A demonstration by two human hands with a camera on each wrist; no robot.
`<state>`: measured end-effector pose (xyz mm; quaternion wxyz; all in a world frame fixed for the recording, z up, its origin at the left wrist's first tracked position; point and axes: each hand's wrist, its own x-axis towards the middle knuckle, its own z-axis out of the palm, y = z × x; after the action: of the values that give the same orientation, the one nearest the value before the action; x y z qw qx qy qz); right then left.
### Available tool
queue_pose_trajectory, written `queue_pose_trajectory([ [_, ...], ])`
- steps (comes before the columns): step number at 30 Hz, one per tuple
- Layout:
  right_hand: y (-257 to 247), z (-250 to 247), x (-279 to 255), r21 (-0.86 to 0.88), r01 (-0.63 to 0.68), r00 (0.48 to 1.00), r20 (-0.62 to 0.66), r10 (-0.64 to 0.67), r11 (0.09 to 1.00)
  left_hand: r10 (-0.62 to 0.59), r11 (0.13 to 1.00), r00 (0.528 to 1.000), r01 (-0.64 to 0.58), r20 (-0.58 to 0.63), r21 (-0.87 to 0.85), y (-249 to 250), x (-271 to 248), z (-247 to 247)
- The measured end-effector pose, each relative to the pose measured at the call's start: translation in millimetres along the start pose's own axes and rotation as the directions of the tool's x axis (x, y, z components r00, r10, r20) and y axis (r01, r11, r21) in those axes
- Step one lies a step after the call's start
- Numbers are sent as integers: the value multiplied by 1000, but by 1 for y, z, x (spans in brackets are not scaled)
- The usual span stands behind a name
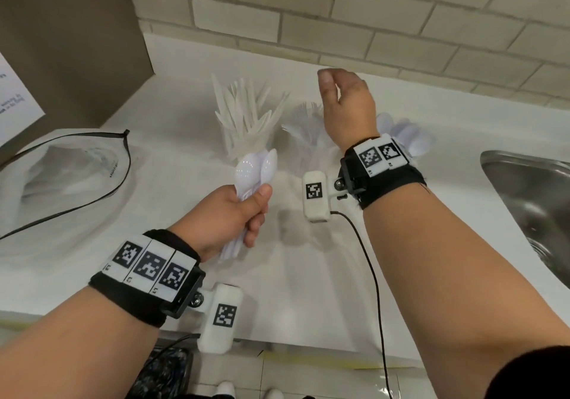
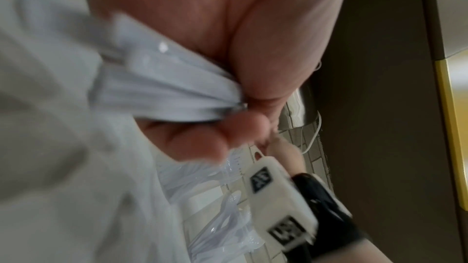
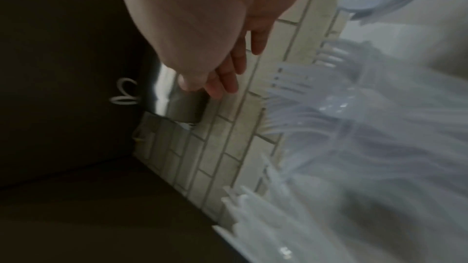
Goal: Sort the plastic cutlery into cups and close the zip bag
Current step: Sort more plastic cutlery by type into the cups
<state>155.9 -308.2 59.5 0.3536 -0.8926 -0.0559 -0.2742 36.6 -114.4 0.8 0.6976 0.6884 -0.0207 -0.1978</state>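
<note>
Lying left of our left hand (image 1: 229, 213), the zip bag (image 1: 61, 182) gapes open on the desk (image 1: 324, 275). That hand clamps a spoon bundle (image 1: 256, 167); our right hand (image 1: 347, 105) hovers relaxed, empty, above the fork cup (image 1: 308, 133). We should lower the spoons handles-first into the spoon cup (image 1: 410, 139) behind our right wrist.

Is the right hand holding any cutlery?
No, in the head view the right hand is raised with nothing in it, while the left hand grips the spoons.
</note>
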Motion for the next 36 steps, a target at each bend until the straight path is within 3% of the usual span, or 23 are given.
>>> queue_pose_trajectory([
  [2, -16, -5, -16, 114, -34, 999, -16, 36, 993, 3, 997, 1000, -2, 10, -80, 2, 0, 1],
  [4, -34, -9, -40, 243, -182, 977, 151, 148, 953, -1, 986, 1000, 3, 13, -169, 2, 1, 3],
  [6, -48, -11, -64, 212, -354, 877, 414, 244, 911, 8, 986, 1000, -10, -9, -169, 1, 3, 5],
  [8, -52, -6, -81, 165, -393, 810, 528, 256, 905, 50, 996, 998, -51, -30, -68, -1, 6, 5],
  [11, -46, -2, -92, 268, -405, 827, 516, 225, 874, 69, 997, 998, -69, 0, -21, -3, 6, 8],
  [14, -40, -5, -94, 457, -501, 802, 565, 195, 735, 36, 983, 998, -24, 59, -184, -1, 3, 12],
  [18, -38, -10, -92, 507, -599, 754, 618, 222, 620, 7, 939, 980, 61, 197, -338, 1, -3, 11],
  [22, -45, -10, -98, 510, -616, 724, 667, 177, 601, -19, 929, 971, 105, 239, -355, 2, -7, 11],
  [26, -42, -5, -101, 415, -521, 811, 514, 280, 746, -21, 914, 964, 126, 265, -386, 0, -7, 11],
  [28, -41, 0, -103, 387, -510, 832, 451, 324, 769, -27, 923, 959, 131, 280, -361, -1, -6, 12],
  [33, -52, -1, -111, 460, -603, 758, 586, 288, 651, -86, 956, 976, 137, 201, -260, -2, -3, 16],
  [36, -49, 3, -115, 461, -563, 773, 588, 239, 686, -77, 992, 993, 86, 93, -93, 1, -2, 22],
])
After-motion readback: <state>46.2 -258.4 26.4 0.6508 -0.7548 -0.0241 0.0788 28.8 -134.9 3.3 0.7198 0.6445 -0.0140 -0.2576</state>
